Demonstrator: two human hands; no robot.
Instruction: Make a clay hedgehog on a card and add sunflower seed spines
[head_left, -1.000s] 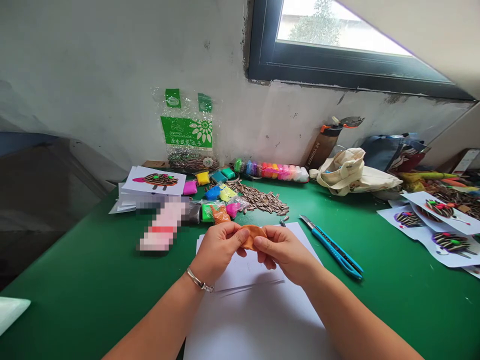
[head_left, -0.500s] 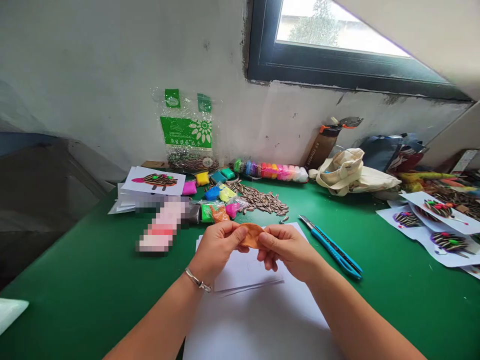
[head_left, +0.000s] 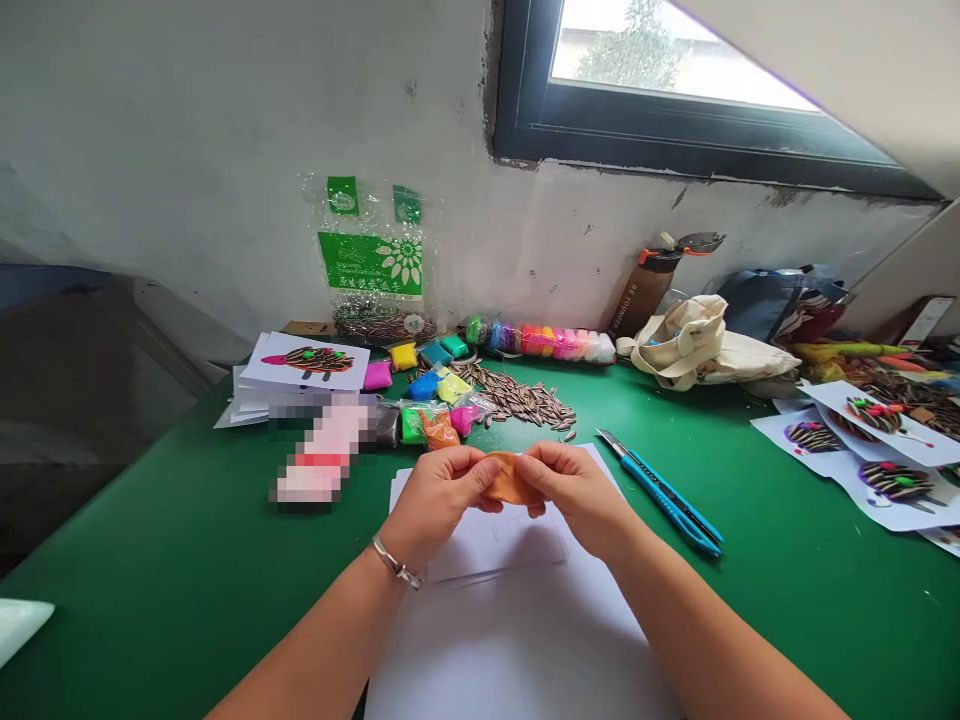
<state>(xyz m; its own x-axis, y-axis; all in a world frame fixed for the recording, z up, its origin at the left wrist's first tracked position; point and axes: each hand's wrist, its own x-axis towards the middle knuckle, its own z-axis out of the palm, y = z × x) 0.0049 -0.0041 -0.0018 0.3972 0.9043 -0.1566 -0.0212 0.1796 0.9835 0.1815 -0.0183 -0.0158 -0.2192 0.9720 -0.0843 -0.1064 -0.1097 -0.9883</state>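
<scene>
A flattened piece of orange modelling clay (head_left: 511,480) is stretched between my two hands, above the paper. My left hand (head_left: 448,488) pinches its left edge, thumb on top. On the opposite side, my right hand (head_left: 576,490) grips the clay between thumb and fingers. Underneath lie white paper sheets (head_left: 517,620), the upper one with faint lines drawn on it. Just beyond my hands rests a bag of orange clay (head_left: 439,430), beside a green clay packet (head_left: 412,426) and a pink one (head_left: 462,418).
Sunflower seeds (head_left: 529,396) are spread behind the paper. A blue utility knife (head_left: 667,500) lies to the right, blade out. Finished seed pictures (head_left: 896,480) sit at far right, more (head_left: 304,362) at left. A bottle (head_left: 645,290) and cloth bag (head_left: 697,345) stand by the wall.
My right hand's fingers have curled in under the clay, and the clay has shifted slightly to the right and turned a little. Both hands still hold it.
</scene>
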